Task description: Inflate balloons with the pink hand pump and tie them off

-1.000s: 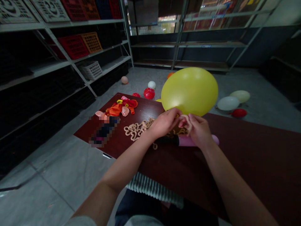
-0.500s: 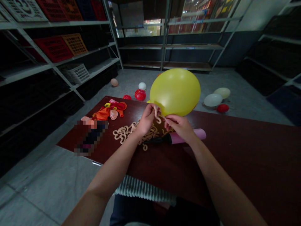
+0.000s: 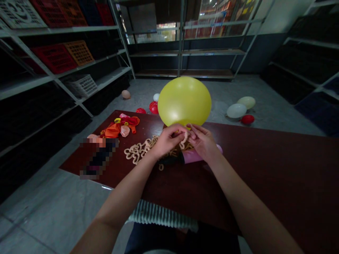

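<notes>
A big inflated yellow balloon stands upright just beyond my hands, its neck end down by my fingertips. My left hand is closed, thumb and forefinger pinching a curly beige cord close to that neck. From the other side my right hand is closed on the same cord; its fingers partly hide the neck. The cord's free part dangles in a curl between both hands. Underneath lies a balloon pump with a pink barrel and black nozzle end. To its left spreads a pile of similar beige cords.
Uninflated red, orange and pink balloons lie on the dark table, beside a blurred-out dark object. Inflated balloons rest on the floor beyond. Metal shelves with crates line the left and back.
My hands have come together at the balloon's neck; the right one has moved in to the left. In the picture, the yellow balloon has shifted left and stands more upright. The view has turned slightly right.
</notes>
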A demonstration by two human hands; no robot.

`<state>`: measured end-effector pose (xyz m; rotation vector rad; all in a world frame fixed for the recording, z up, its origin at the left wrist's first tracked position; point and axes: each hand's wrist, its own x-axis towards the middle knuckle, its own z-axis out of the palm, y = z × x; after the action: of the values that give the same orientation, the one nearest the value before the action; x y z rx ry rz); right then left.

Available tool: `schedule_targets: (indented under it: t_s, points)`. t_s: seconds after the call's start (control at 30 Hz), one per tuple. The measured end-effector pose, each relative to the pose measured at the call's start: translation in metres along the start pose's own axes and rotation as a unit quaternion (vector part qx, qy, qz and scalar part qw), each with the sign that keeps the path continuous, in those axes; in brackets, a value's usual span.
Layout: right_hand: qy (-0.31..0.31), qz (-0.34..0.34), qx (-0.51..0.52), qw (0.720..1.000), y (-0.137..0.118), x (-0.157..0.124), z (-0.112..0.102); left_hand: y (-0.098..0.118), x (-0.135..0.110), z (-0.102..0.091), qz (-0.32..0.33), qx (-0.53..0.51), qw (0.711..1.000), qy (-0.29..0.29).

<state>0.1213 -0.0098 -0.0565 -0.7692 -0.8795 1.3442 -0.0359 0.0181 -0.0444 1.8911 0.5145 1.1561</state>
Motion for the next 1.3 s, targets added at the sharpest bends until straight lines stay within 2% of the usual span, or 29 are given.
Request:
schedule_targets:
  t_s: [0.1, 0.17, 0.4, 0.53, 0.73, 0.83, 1.0, 1.07, 1.2, 1.3]
  points:
    - [-0.015, 0.008, -0.022, 1.0, 0.002, -0.002, 0.0, 0.0, 0.001, -0.002, 0.037, 0.025, 0.999, 0.014]
    - [-0.034, 0.01, -0.04, 0.999, 0.003, -0.003, -0.001, 0.001, 0.002, -0.003, 0.037, 0.031, 0.998, 0.04]
    - [-0.079, 0.007, -0.104, 0.991, 0.007, -0.005, -0.002, 0.004, 0.0, 0.001, -0.069, 0.035, 0.991, 0.113]
    - [-0.084, 0.003, -0.138, 0.987, 0.007, -0.006, -0.001, 0.004, -0.001, 0.005, -0.073, 0.063, 0.984, 0.151]
    - [-0.056, -0.021, -0.173, 0.983, 0.007, -0.007, 0.004, 0.006, -0.004, 0.013, -0.075, 0.112, 0.963, 0.232]
    - [-0.06, -0.04, -0.183, 0.981, 0.007, -0.008, 0.005, 0.007, -0.003, 0.013, -0.073, 0.11, 0.968, 0.214]
    - [-0.047, -0.061, -0.171, 0.982, 0.01, -0.008, 0.004, 0.006, 0.001, 0.01, -0.114, 0.0, 0.977, 0.181]
    - [-0.03, -0.07, -0.173, 0.982, 0.011, -0.007, 0.004, 0.007, 0.002, 0.008, -0.101, -0.002, 0.983, 0.156]
    - [0.02, -0.108, -0.18, 0.978, 0.012, -0.006, 0.005, 0.011, 0.001, 0.004, 0.003, 0.092, 0.993, 0.08]
    - [0.052, -0.125, -0.207, 0.969, 0.012, -0.006, 0.007, 0.011, -0.002, 0.0, 0.063, 0.218, 0.974, 0.004]
